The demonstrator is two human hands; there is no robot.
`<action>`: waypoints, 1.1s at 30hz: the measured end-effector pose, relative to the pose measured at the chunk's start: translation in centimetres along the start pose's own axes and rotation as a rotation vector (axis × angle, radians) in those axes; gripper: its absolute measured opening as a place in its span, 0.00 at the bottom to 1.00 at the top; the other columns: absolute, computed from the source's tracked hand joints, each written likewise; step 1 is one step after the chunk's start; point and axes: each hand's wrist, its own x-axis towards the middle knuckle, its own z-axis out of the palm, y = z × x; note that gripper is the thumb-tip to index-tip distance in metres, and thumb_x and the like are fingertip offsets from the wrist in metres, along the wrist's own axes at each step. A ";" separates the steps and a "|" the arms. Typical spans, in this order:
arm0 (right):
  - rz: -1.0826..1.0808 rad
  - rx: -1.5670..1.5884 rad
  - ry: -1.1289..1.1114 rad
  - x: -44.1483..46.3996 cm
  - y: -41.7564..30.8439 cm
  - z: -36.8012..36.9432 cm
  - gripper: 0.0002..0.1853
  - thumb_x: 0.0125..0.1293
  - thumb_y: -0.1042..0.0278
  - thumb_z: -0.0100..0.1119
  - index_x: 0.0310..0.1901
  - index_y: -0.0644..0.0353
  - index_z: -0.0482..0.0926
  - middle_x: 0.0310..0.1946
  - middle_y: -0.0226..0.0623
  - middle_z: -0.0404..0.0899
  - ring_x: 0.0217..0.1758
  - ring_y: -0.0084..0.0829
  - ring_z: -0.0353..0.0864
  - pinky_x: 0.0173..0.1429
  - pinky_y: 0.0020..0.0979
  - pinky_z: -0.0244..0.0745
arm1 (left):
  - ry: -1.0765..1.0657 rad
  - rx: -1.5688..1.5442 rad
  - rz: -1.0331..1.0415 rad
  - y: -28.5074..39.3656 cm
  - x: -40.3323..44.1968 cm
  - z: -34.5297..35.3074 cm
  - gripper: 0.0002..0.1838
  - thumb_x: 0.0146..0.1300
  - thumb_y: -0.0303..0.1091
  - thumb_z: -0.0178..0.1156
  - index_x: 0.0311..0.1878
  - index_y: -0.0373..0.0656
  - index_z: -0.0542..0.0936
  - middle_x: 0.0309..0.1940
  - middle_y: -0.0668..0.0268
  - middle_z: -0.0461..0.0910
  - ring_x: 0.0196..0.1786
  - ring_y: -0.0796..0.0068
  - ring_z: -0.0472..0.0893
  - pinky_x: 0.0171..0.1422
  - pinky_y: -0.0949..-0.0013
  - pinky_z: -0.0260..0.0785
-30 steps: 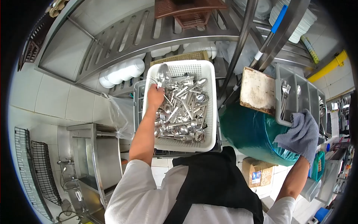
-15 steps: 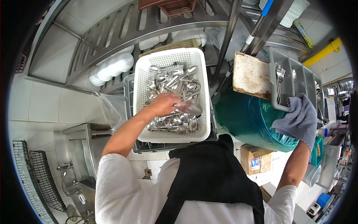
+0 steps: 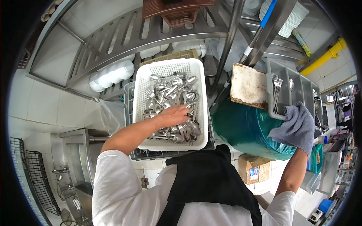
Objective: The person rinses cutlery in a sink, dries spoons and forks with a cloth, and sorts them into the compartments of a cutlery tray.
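Observation:
My left hand (image 3: 175,115) is over a white perforated plastic basket (image 3: 206,98) full of loose metal cutlery (image 3: 166,88). Its fingers are spread and bent down onto the forks and spoons. Just below the hand, several spoons (image 3: 190,130) lie close together with their bowls toward the lower right. My right hand is hidden under a grey cloth (image 3: 296,126), which it holds against the near edge of a grey cutlery tray (image 3: 279,113). Forks (image 3: 277,84) lie in the tray's left compartment, and a spoon (image 3: 291,83) is in the one beside it.
The basket rests on a dark crate (image 3: 129,100). A worn board (image 3: 249,86) and the tray sit over a bin with a green liner (image 3: 237,126). Behind are a slotted metal shelf (image 3: 151,30) and white bowls (image 3: 113,75). A cardboard box (image 3: 253,168) stands on the floor.
My left hand has moved slightly right and down from where it held blurred spoons. Those spoons appear now as a bunch low in the basket. My right hand stays with the cloth by the tray.

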 end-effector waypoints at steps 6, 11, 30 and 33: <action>-0.073 -0.102 -0.029 0.1 -1.5 -1.0 0.19 0.51 0.57 0.65 0.44 0.56 0.79 0.41 0.45 0.80 0.47 0.49 0.80 0.54 0.36 0.74 | 0.240 0.195 0.058 -0.7 -5.1 0.0 0.08 0.58 0.31 0.58 0.42 0.47 0.78 0.50 0.66 0.73 0.57 0.65 0.70 0.62 0.60 0.64; -0.090 -0.156 -0.033 0.2 -1.7 -1.2 0.18 0.51 0.57 0.64 0.42 0.56 0.79 0.40 0.45 0.80 0.47 0.50 0.79 0.54 0.37 0.74 | 0.510 -0.001 -0.164 0.0 -8.6 -0.9 0.18 0.54 0.21 0.63 0.50 0.41 0.77 0.47 0.63 0.81 0.56 0.65 0.78 0.64 0.60 0.65; -0.071 -0.080 -0.008 0.0 0.1 0.6 0.26 0.46 0.60 0.72 0.48 0.57 0.76 0.42 0.42 0.81 0.49 0.39 0.81 0.57 0.32 0.73 | 1.407 -1.461 -0.351 0.2 -7.7 -1.2 0.06 0.62 0.25 0.66 0.37 0.39 0.77 0.30 0.67 0.79 0.32 0.75 0.78 0.41 0.71 0.70; -0.016 0.010 0.003 0.2 1.7 1.6 0.31 0.44 0.56 0.73 0.50 0.59 0.75 0.43 0.43 0.81 0.50 0.42 0.80 0.58 0.32 0.73 | 1.427 -1.264 -0.401 0.0 -7.7 -2.2 0.05 0.63 0.27 0.66 0.37 0.38 0.79 0.30 0.67 0.80 0.33 0.75 0.79 0.42 0.70 0.71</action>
